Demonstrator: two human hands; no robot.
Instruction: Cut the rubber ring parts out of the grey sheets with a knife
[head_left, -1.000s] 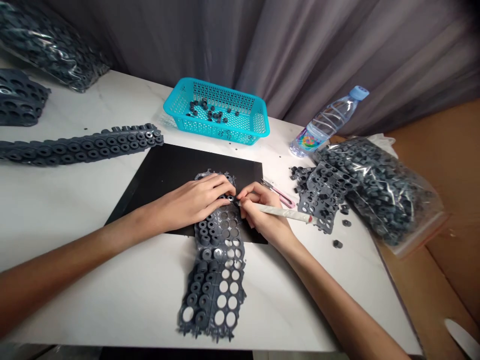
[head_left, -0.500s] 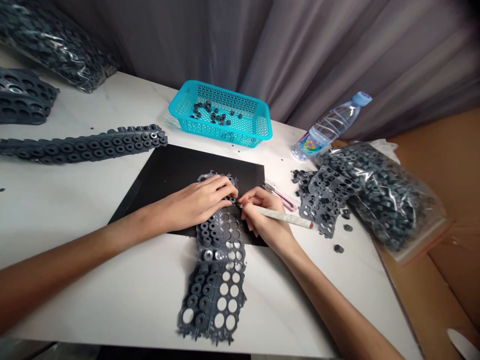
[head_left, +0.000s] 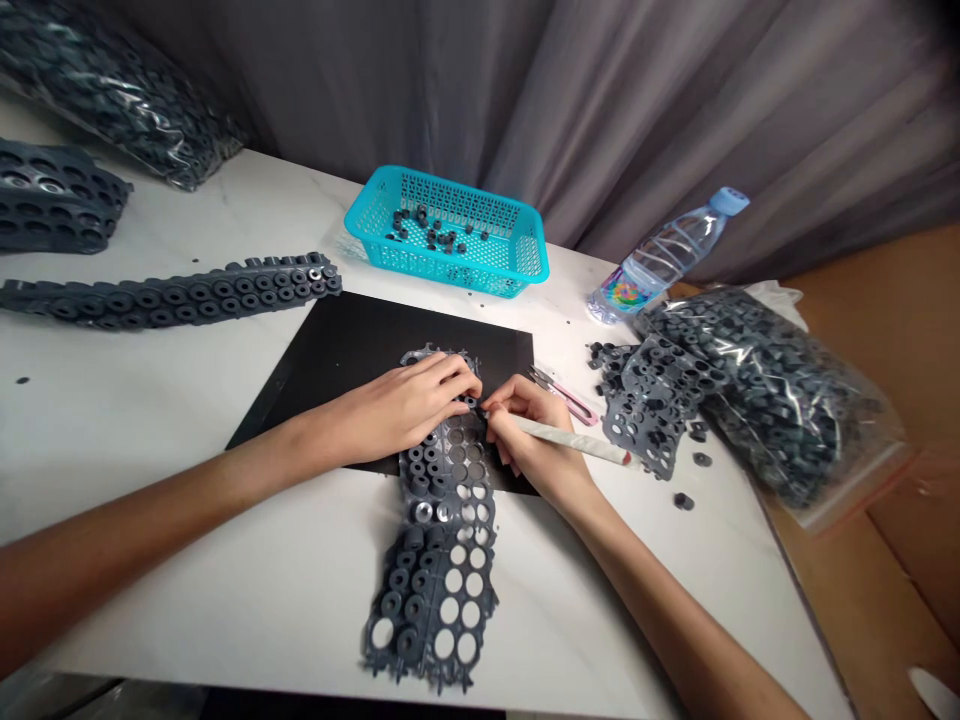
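A dark grey moulded rubber sheet (head_left: 431, 565), with rows of round bushings and empty holes, runs from the black mat (head_left: 337, 350) towards the table's front edge. Over its far part lies my left hand (head_left: 427, 400), closed, thumb and bent fingers gripping the sheet around one small bushing (head_left: 470, 401). My right hand (head_left: 536, 425) is closed like a writing grip on a pen-shaped tool with a white wrapped handle (head_left: 574, 436). Its tip meets the sheet beside my left fingertips; the exact contact is hidden. Pink-handled thread snips (head_left: 566, 395) lie just beyond my right hand.
A turquoise basket (head_left: 446, 270) holds several loose bushings. To the right are a water bottle (head_left: 664, 260), a punched sheet piece (head_left: 652, 410) and a bag of grey parts (head_left: 787, 400). Another sheet strip (head_left: 172, 292) and a full bag (head_left: 127, 100) lie left.
The whole view has shifted slightly, so everything sits a little further right. Both hands keep nearly the same pose on the sheet, and the tool stays at the same spot.
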